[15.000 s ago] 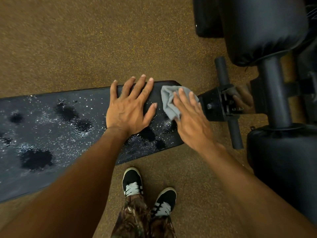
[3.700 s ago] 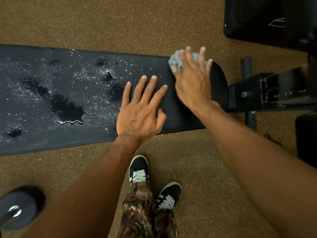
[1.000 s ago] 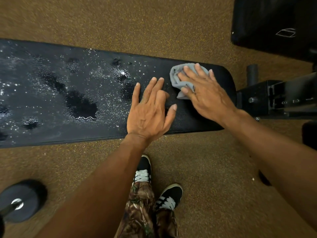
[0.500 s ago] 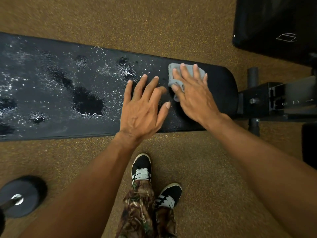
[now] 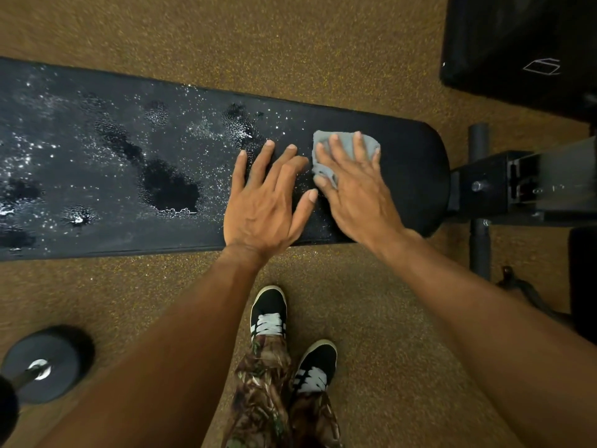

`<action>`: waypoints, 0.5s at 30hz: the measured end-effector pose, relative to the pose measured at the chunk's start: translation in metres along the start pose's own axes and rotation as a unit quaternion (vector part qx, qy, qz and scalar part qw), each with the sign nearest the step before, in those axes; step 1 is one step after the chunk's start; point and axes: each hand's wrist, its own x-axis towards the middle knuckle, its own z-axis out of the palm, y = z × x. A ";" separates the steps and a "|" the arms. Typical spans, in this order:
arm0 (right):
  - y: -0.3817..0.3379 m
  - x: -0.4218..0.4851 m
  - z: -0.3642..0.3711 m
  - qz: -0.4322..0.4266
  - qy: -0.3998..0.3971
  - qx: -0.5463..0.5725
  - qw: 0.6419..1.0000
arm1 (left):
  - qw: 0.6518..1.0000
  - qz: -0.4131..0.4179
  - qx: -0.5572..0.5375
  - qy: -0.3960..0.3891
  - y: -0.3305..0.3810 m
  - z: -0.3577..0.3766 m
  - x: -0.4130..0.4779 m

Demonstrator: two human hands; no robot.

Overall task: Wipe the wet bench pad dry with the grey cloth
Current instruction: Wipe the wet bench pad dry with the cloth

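My right hand [image 5: 358, 192] presses the grey cloth [image 5: 345, 147] flat-fingered on the bench pad [image 5: 129, 176], whose length runs leftward past my flat, spread left hand [image 5: 265, 202]; the pad's rounded end lies just right.

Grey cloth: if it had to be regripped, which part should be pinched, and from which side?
Probably the crumpled edge by the thumb of the right hand, from above and the near side: the grey cloth lies bunched on the bench pad, only its left and far edges showing.
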 end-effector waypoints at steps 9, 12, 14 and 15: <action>0.020 -0.011 -0.003 -0.023 -0.009 -0.010 1.000 | 1.000 0.008 0.028 0.003 0.001 0.002 0.000; 0.002 -0.016 0.008 -0.050 0.002 -0.029 0.998 | 1.000 0.006 0.026 0.011 -0.001 0.002 -0.002; 0.016 -0.029 0.004 -0.091 -0.023 -0.034 0.995 | 1.000 0.006 0.020 0.010 -0.002 0.001 -0.001; 0.027 -0.034 -0.003 -0.100 -0.043 -0.033 0.994 | 1.000 0.006 0.017 0.009 -0.002 0.000 -0.001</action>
